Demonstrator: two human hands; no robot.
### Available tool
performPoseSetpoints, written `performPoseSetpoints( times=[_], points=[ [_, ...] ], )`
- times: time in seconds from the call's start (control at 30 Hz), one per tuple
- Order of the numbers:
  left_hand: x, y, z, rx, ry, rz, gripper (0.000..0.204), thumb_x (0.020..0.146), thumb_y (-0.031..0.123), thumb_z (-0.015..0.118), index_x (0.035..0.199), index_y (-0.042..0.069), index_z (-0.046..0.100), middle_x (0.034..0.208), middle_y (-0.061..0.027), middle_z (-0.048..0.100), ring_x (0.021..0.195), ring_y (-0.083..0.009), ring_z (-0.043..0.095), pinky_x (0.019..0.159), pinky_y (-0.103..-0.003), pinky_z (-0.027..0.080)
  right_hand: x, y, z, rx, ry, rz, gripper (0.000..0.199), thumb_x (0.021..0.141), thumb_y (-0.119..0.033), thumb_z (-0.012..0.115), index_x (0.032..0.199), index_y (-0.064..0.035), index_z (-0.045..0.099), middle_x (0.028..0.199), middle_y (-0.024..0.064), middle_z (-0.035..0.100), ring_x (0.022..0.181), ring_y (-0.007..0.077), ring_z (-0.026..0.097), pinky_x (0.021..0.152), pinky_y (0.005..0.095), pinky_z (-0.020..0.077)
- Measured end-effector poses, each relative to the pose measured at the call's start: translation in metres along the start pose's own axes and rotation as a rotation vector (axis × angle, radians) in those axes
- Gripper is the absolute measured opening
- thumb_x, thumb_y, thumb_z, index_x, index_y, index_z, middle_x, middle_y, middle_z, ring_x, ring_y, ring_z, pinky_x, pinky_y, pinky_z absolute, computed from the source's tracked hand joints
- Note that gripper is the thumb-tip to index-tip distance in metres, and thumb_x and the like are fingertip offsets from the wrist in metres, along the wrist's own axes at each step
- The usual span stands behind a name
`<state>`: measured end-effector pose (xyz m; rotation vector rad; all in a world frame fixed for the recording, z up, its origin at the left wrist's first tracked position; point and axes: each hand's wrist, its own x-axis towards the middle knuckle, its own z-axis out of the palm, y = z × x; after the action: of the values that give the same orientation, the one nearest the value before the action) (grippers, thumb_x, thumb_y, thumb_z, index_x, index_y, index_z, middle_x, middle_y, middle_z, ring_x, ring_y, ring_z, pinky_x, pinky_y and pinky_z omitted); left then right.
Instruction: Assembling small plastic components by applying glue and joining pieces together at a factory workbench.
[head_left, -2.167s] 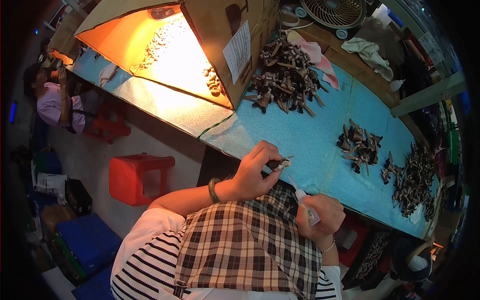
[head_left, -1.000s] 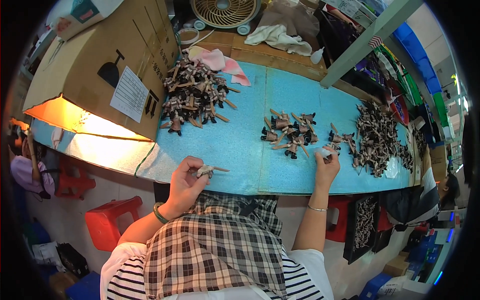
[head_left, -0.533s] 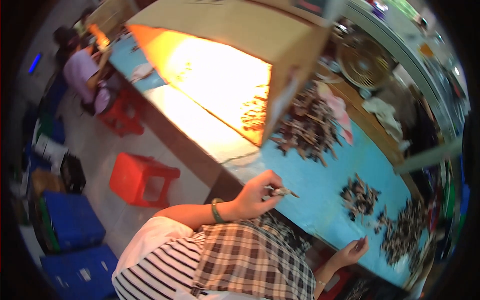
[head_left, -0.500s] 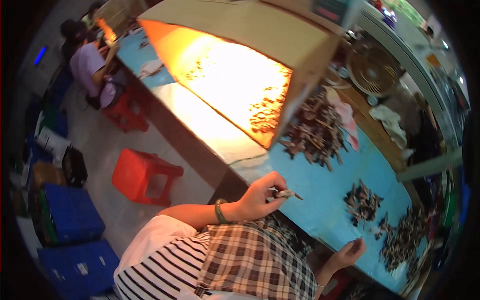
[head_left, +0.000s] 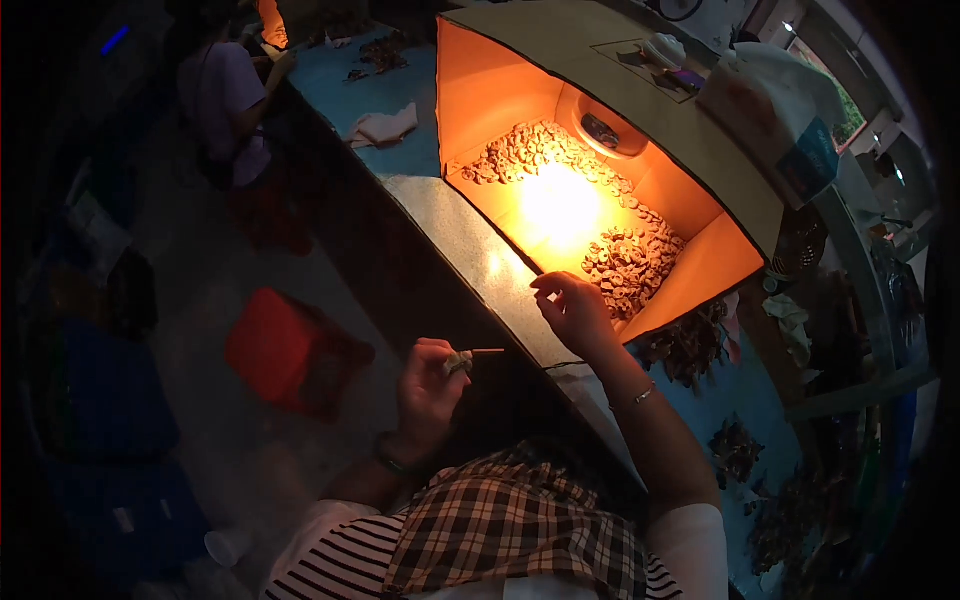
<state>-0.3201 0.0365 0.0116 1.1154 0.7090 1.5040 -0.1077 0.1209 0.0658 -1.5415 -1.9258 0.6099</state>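
My left hand (head_left: pixel 428 385) is closed around a small thin-tipped tool (head_left: pixel 487 351) with a pale, wrapped-looking grip, held in front of the table edge. My right hand (head_left: pixel 580 315) is at the front edge of an open cardboard box (head_left: pixel 690 185), its fingers curled together; whether something small is between them I cannot make out. Inside the box, a glaring lamp (head_left: pixel 558 203) lights many small brownish round pieces (head_left: pixel 630 265). They lie in heaps along the back and the right side, close to my right hand. A pale sheet (head_left: pixel 490 262) covers the table before the box.
Dark twig-like pieces (head_left: pixel 690 345) are piled right of the box, with smaller heaps (head_left: pixel 736 450) nearer on the blue tabletop (head_left: pixel 770 390). A red stool (head_left: pixel 280 345) stands on the floor at left. Another person (head_left: pixel 225 110) sits further along the table. A white bag (head_left: pixel 775 100) rests atop the box.
My right hand has moved from the near right of the table up to the box's front. My left hand has shifted left with the tool. The view has turned and darkened, showing the box's inside.
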Motion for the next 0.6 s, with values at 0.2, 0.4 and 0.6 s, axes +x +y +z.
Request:
performPoseSetpoints(
  times=[0.2,0.4,0.6],
  points=[
    [-0.023,0.006,-0.038,0.012,0.127,-0.048,0.023,0.083,-0.010,0.054,0.099,0.005,0.048,0.103,-0.0066,0.046,0.082,-0.0125,0.055,0.071,-0.026,0.050,0.148,0.070,0.044,-0.129,0.257,0.279,0.010,0.082,-0.021,0.065,0.085,-0.0147,0.072,0.078,0.0067,0.069,0.069,0.0190,0.065,0.066,0.0277,0.0498],
    [-0.043,-0.007,-0.071,0.017,0.234,-0.095,0.024,0.082,-0.010,0.053,0.100,0.004,0.048,0.104,-0.0063,0.046,0.086,-0.0128,0.056,0.072,-0.026,0.051,0.201,0.087,0.071,-0.112,0.325,0.240,0.020,0.084,-0.018,0.061,0.103,-0.0130,0.068,0.081,0.0082,0.066,0.071,0.0144,0.059,0.068,0.0257,0.0480],
    [-0.035,-0.014,-0.070,0.008,0.240,-0.161,0.023,0.082,-0.010,0.054,0.099,0.004,0.048,0.101,-0.0057,0.047,0.086,-0.0119,0.056,0.073,-0.026,0.052,0.220,0.109,0.098,0.041,0.387,0.108,0.029,0.084,-0.014,0.059,0.112,-0.0111,0.063,0.083,0.0093,0.064,0.072,0.0148,0.058,0.070,0.0264,0.0485]
  ],
)
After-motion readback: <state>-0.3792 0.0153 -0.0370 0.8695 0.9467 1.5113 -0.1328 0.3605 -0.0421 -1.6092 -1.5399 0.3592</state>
